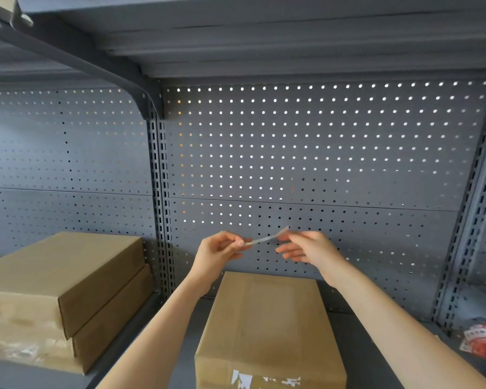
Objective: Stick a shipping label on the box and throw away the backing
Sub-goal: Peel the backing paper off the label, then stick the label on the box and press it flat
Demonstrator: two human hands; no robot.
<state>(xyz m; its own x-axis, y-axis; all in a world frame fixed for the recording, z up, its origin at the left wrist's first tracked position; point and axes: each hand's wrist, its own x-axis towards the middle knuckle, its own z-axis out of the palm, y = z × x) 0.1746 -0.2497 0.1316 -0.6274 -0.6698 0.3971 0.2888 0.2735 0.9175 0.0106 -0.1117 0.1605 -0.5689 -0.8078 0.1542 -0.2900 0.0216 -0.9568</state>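
label (267,239) above the box (267,327): thin, floppy, likely sticky; left hand (219,252) pinches one end, right hand (306,249) fingers loosely grip the other.

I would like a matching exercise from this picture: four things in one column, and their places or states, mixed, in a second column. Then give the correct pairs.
Things:
1. label sheet
2. box
3. stacked flat cartons
4. red-and-white wrapper

Places or states:
A. on the shelf at the far right
B. held in the air between the left hand and the right hand
C. on the shelf at the left, one upon the other
D. on the shelf under the hands, with torn white scraps at its near edge

Pairs: 1-B, 2-D, 3-C, 4-A
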